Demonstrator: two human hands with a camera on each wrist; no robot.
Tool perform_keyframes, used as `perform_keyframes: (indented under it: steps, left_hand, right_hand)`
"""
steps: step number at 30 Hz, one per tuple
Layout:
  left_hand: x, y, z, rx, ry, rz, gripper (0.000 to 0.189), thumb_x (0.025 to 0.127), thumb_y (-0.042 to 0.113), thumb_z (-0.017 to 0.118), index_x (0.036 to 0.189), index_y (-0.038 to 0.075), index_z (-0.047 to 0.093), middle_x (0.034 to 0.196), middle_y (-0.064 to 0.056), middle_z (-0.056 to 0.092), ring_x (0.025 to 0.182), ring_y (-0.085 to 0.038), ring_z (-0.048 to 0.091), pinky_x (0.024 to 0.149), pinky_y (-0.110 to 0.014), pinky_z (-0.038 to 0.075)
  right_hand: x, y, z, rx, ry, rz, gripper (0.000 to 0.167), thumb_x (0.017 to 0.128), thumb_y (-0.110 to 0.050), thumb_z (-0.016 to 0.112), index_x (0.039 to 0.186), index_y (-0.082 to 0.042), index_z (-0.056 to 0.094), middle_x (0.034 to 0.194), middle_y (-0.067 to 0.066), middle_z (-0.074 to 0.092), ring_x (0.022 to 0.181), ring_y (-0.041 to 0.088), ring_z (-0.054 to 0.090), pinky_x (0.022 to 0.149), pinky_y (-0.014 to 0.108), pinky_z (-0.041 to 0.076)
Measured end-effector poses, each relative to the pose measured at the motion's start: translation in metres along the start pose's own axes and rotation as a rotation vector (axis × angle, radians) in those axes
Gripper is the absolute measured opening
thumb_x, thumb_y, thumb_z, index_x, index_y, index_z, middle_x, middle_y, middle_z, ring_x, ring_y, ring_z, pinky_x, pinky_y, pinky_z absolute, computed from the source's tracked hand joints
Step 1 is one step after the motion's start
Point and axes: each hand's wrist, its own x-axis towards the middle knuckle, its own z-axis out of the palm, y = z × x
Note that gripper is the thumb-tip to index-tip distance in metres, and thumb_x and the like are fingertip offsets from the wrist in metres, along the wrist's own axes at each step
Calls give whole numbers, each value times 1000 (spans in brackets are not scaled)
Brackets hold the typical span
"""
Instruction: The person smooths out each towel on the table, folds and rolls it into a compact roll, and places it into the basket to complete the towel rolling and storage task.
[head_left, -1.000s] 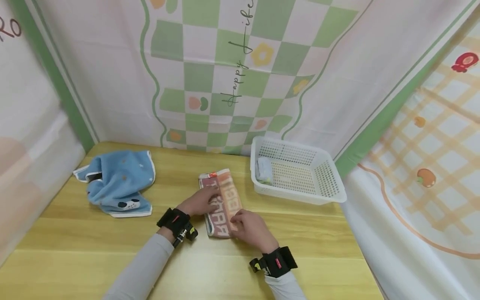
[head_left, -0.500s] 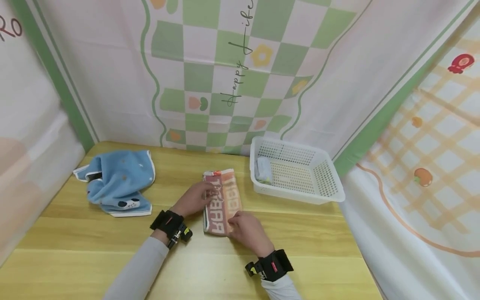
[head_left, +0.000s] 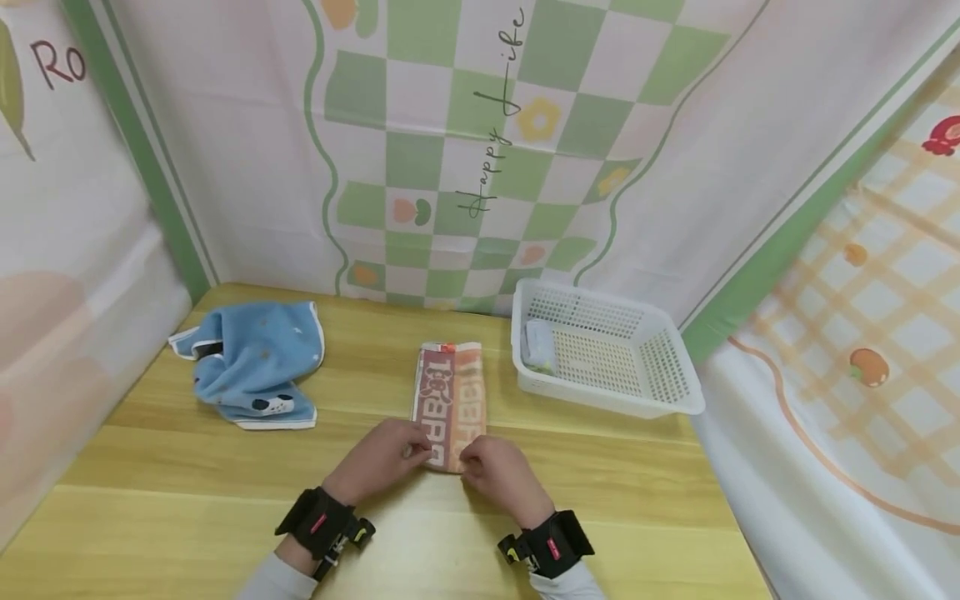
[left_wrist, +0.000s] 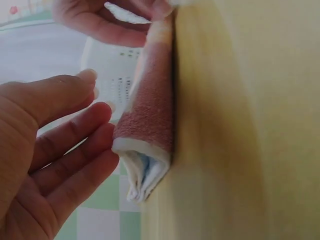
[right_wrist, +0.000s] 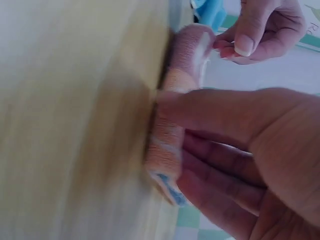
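Note:
A folded hand towel (head_left: pixel 450 392), dusky pink and orange with pale lettering, lies lengthwise on the table. My right hand (head_left: pixel 510 479) pinches its near right edge, the thumb against the folded side and the fingers over the top, as the right wrist view shows. At the near left corner is my left hand (head_left: pixel 381 460). In the left wrist view its thumb stands apart from the fingers, and the fingertips (left_wrist: pixel 107 150) lie at the top of the towel's edge. White trim and a bit of blue show inside the fold there.
A crumpled blue towel (head_left: pixel 258 354) with white edging lies at the left of the wooden table (head_left: pixel 150 500). At the back right stands a white plastic basket (head_left: pixel 600 396), with a small pale folded cloth (head_left: pixel 538 346) inside. Printed curtains (head_left: pixel 420 167) surround the table.
My left hand has moved from the towel's upper left side down to its near left corner, uncovering the lettering. The right hand stays at the near right edge. The towel has straightened slightly.

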Motion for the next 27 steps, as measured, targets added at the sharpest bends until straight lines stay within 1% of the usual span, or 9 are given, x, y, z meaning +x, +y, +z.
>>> perform_keyframes:
  steps: [3,5,10,14,16,20,22,25,27]
  left_hand:
    - [-2,2,6,24,4,-14,6,89,16,77,90,10,79,85,7,71,80,-7,63,76,-29,55]
    - [-3,5,9,34,5,-42,3,89,14,78,90,12,79,85,8,69,79,-6,61,75,-28,54]
    - [-5,13,18,67,42,-88,3,88,13,77,90,12,78,84,8,67,78,-7,58,74,-29,53]
    - [-7,16,26,101,58,-98,8,85,13,80,91,11,76,84,6,64,76,-9,57,69,-29,52]
    - [-9,17,30,114,68,-91,7,87,13,78,92,11,75,84,5,62,76,-11,56,68,-30,51]
    - [-9,16,34,114,85,-76,5,96,13,70,97,10,75,89,3,67,79,-14,63,71,-32,54]
    - [-7,15,33,119,69,-88,7,97,15,68,97,11,74,89,2,69,80,-15,65,73,-33,54]
    - [-2,13,30,111,21,-120,9,96,12,68,90,12,74,83,2,68,75,-13,62,68,-30,52]
    - [3,13,27,82,-22,-153,12,96,12,68,84,13,73,78,3,66,70,-11,57,65,-28,49]
  right_hand:
    - [3,-2,4,-86,3,-20,10,80,-4,79,81,-12,75,78,-3,67,72,12,63,64,26,52]
    - [5,-3,7,-125,14,-31,13,80,-2,76,77,-13,72,74,-4,64,68,11,59,60,26,49]
    - [10,-5,11,-132,29,-30,11,85,-2,75,80,-11,71,74,-1,66,67,13,60,59,26,50]
    - [11,-1,11,-63,-9,-18,7,92,-3,69,89,-9,71,82,2,70,73,16,65,66,29,55]
    - [12,2,11,3,-47,-10,8,95,-3,65,93,-8,71,85,2,71,77,15,65,70,30,56]
    - [12,10,12,153,-115,-3,12,100,-5,61,99,-7,72,91,2,72,83,13,66,76,29,57]
    - [13,12,11,206,-140,-8,14,101,-6,60,101,-6,73,92,2,72,85,11,65,77,28,56]
    - [13,12,10,260,-162,2,14,101,-8,60,101,-7,74,93,2,72,83,9,64,76,26,55]
    - [12,9,9,257,-137,25,12,100,-9,62,100,-7,74,92,0,70,82,7,61,76,25,55]
